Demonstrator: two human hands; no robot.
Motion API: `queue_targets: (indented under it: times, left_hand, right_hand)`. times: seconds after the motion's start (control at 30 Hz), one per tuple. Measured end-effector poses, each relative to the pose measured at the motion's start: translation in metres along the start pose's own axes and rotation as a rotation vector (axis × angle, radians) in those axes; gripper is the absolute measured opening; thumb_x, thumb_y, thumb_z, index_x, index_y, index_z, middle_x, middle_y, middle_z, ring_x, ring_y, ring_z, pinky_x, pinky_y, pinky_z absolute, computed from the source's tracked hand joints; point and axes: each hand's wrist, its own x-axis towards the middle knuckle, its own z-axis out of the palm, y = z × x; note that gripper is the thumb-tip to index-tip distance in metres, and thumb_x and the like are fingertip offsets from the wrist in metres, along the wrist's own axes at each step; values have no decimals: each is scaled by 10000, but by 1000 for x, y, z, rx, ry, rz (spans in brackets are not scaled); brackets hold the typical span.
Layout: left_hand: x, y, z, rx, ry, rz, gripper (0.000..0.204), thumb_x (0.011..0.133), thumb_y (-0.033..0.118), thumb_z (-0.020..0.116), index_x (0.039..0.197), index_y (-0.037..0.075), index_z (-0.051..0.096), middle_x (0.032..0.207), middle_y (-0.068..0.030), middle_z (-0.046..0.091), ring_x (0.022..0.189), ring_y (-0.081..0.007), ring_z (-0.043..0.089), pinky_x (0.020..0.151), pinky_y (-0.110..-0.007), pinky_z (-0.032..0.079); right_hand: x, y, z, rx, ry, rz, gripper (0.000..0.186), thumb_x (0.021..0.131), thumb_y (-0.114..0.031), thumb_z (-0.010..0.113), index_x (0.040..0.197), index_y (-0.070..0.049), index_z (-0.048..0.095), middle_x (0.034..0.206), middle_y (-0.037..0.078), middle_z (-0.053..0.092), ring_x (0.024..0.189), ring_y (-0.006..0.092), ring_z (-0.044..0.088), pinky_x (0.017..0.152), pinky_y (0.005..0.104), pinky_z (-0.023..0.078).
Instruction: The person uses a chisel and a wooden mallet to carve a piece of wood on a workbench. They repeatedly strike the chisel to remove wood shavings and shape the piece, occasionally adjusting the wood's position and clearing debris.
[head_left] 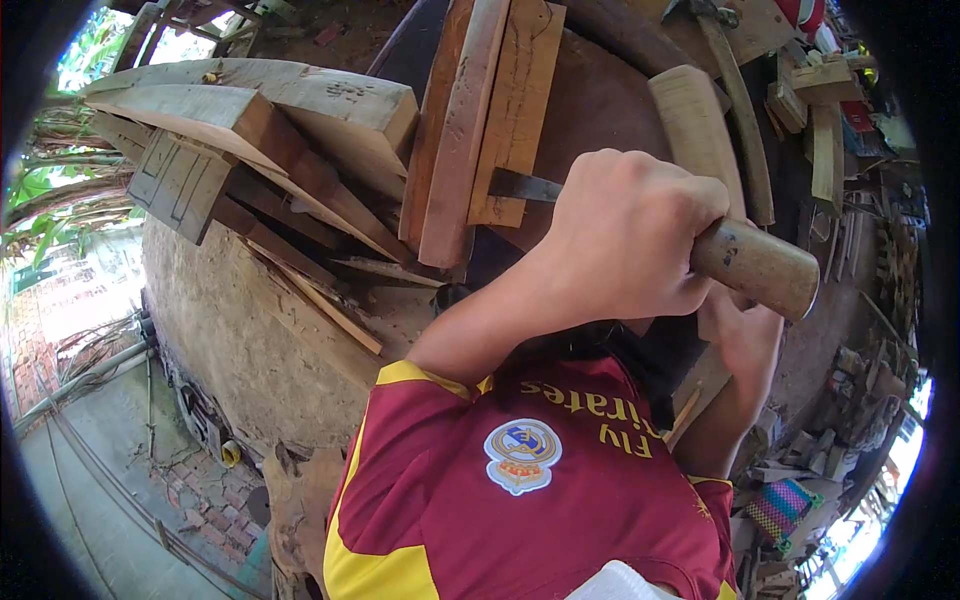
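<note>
Nearest to me is the person's maroon and yellow shirt (pixel 520 490), filling the lower middle of the view. Above it, the left hand (pixel 625 235) is a tight fist, fingers pressed together around a chisel (pixel 700 240) (its round wooden handle sticks out to the right of the fist, its dark metal blade to the left). The chisel lies nearly level, long axis running left to right, with the blade pointing left and slightly far, its tip touching a reddish wooden frame piece (pixel 480 120) that leans against a large round stump (pixel 250 310). The right hand (pixel 745 335) sits just below the handle end, on a pale board; I cannot tell how its fingers are set. Rough planks (pixel 250 110) are stacked at the far left.
</note>
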Motion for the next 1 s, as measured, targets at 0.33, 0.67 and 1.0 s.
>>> queue_targets:
  times: [0.33,0.67,1.0]
  left_hand:
    - [4,-1,-7,2,6,-42,198,496,173,716,639,98,601,589,-107,591,578,-343,605,518,-429,466]
    - [6,-3,-5,13,17,-66,172,531,185,717,622,95,604,580,-118,592,578,-349,608,532,-435,477]
    - [8,-4,4,72,17,-62,153,543,186,713,632,99,625,587,-122,599,587,-349,616,544,-434,483]
  right_hand:
    - [-10,0,-62,684,91,-508,793,812,-75,629,1467,-31,184,1380,239,342,1172,342,459,925,528,482]
    - [-40,8,-9,-80,306,-383,781,654,-4,724,1351,34,374,1188,201,551,1016,278,600,907,422,486]
    - [-36,16,8,413,780,-376,605,744,21,708,1286,63,442,1138,230,574,929,312,630,793,409,544]
